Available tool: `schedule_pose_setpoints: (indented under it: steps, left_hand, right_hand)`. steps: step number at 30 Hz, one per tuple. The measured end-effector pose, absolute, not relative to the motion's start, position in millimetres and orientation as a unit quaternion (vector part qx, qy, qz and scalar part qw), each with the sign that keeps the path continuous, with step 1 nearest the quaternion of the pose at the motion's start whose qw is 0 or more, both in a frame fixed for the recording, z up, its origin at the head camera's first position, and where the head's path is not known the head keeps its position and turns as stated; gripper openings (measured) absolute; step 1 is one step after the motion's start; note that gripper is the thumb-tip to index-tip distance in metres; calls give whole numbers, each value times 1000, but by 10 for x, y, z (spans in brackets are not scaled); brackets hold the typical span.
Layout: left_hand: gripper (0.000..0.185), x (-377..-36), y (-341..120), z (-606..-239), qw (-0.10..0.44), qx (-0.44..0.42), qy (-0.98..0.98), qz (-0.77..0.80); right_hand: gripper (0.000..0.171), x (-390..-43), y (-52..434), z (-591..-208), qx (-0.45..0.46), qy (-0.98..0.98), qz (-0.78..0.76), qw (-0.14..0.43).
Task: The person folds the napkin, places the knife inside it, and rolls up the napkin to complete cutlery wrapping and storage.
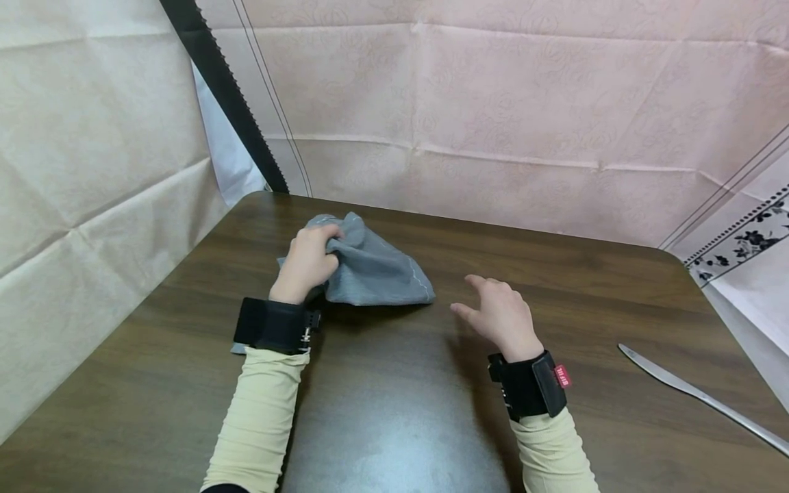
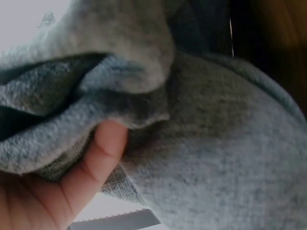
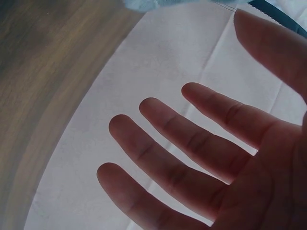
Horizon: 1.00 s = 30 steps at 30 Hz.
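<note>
While bunched in the left hand (image 1: 306, 263), grey cloth (image 1: 376, 270) on table (image 1: 555, 287).

Pale yellow ribbed sleeves (image 1: 259, 418); black wrist straps (image 1: 271, 325); small red tag (image 1: 561, 376) on right strap.

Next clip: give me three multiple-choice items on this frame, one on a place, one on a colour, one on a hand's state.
1. Where does the knife lie?
A. On the cloth
B. On the table's right side
C. In the left hand

2. What colour is the cloth?
A. Grey
B. Red
C. Yellow

3. How is the right hand?
A. Gripping the knife
B. Clenched on the cloth
C. Open, fingers spread, holding nothing

Key: B, it rests on the table far right of both hands; A, grey fabric bunched in the left hand; C, the right wrist view shows spread fingers.
</note>
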<state>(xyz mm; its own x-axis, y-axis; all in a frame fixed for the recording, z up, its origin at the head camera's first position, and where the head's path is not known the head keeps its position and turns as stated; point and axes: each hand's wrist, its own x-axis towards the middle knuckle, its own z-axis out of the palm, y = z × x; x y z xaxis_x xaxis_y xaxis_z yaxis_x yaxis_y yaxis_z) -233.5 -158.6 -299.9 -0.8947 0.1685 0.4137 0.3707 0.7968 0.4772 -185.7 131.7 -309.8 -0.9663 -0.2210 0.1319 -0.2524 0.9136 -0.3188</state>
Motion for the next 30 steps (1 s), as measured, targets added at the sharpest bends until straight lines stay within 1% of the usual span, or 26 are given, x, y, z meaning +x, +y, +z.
schedule_pose_setpoints:
  steps: [5,13,18,23,30]
  left_hand:
    - [35,-2331,-1405,-2994,186,-175,-922,-291]
    - [36,-2306,-1111,-3047,165,-215,-921,-279]
    - [35,-2264,-946,-3082,162,-255,-911,-281]
    - [33,-2240,-797,-3137,163,-288,-902,-277]
    - [31,-2219,-614,-3188,159,-305,-902,-262]
  right_hand:
    - [54,-1850,1320,-3097,124,-975,175,55]
    - [55,-1845,1323,-3109,129,-972,186,65]
    - [55,-1849,1323,-3116,132,-970,189,77]
    - [57,-1858,1317,-3114,128,-971,190,72]
    - [59,-1876,1320,-3114,122,-972,189,69]
